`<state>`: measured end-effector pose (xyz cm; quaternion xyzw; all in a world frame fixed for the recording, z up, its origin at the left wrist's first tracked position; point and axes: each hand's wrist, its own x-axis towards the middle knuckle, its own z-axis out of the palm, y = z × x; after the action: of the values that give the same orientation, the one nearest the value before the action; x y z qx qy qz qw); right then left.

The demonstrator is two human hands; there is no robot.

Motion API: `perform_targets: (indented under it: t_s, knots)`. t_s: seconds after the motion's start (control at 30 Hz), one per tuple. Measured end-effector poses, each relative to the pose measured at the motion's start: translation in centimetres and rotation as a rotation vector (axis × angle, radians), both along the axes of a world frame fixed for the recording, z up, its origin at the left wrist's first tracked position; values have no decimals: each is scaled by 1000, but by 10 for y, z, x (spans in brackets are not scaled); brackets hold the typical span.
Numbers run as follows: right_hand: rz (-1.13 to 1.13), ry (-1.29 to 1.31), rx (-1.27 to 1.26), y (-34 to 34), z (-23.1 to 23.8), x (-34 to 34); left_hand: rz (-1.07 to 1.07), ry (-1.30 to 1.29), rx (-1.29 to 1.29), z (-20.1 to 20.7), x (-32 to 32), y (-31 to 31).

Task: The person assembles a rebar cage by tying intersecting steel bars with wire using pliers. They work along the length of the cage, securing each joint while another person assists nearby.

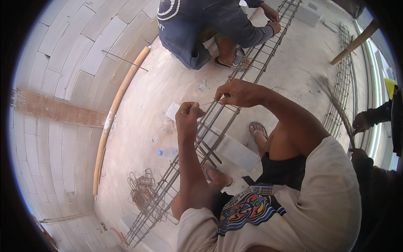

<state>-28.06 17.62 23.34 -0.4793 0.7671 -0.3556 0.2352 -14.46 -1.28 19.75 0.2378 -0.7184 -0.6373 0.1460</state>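
A long steel rebar cage runs diagonally between my legs, from lower left to the top. Over it, my left hand is closed, thumb against fingers, on one end of a thin tie wire. The wire stretches across to my right hand, whose fingers pinch it close to the cage's bars. Whether the wire loops around a bar is too small to tell. Beneath the cage lies a pale block, with another white piece beside my left hand.
A co-worker crouches ahead, hands at the same cage. At right, another person's gloved hands hold a wire bundle near a second cage. Bent stirrups, a plastic bottle and a bamboo pole lie left, by the block wall.
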Motion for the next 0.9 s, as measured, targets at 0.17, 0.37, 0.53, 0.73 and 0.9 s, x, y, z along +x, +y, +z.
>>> perform_targets:
  t_s: [0.17,0.37,0.53,0.73,0.9]
  knots:
    - [102,-10,69,19,-17,-21,-119,-145,-193,-6,-15,17]
    - [-73,-162,151,69,-67,-41,-189,-255,-319,-40,-54,54]
    - [-605,-617,66,162,-202,-53,-345,-267,-307,-84,-85,64]
    - [-1007,-862,-119,162,-297,-56,-440,-330,-210,-137,-123,67]
    - [-894,-927,-166,111,-299,-91,-444,-296,-255,-179,-156,70]
